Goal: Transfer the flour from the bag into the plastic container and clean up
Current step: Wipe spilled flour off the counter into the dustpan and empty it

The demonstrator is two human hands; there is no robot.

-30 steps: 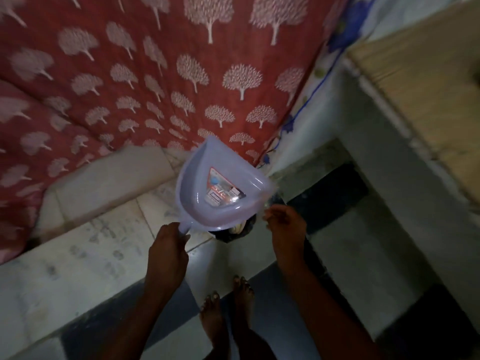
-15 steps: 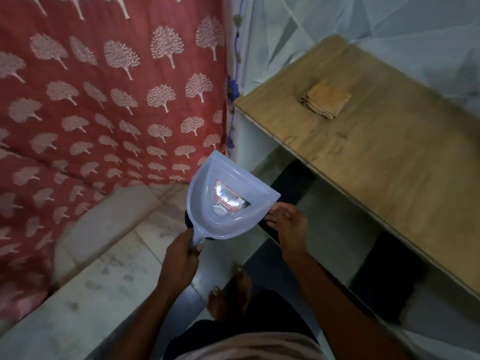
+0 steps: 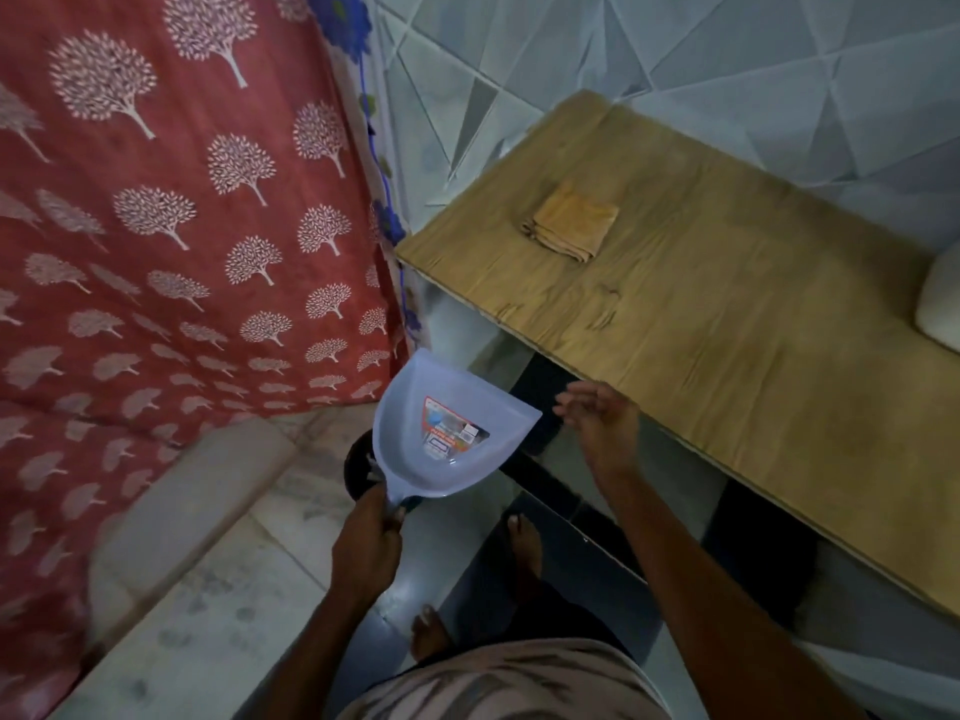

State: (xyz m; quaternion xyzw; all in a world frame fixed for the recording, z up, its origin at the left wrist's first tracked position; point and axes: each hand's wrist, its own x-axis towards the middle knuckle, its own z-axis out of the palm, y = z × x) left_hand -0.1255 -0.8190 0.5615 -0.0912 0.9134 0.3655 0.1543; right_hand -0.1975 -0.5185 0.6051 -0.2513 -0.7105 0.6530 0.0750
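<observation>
My left hand (image 3: 366, 548) grips the dustpan (image 3: 451, 433) by its handle above the dark bin (image 3: 358, 462), right hand (image 3: 602, 426) fingers loose, holding nothing; I'd keep the pan tilted over the bin.

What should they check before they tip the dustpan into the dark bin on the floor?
1. Left hand grips the dustpan handle: ok.
2. Dustpan sits over the bin: ok, it hangs above the rim, though it hides most of the bin.
3. Flour still in the dustpan: cannot tell; only the label shows inside.
4. Right hand is free to help: ok, open and beside the dustpan, holding nothing.
5. Feet are out of the way: ok, both stand behind the bin.
6. Bin has room: cannot tell, its inside is hidden and dark.
</observation>
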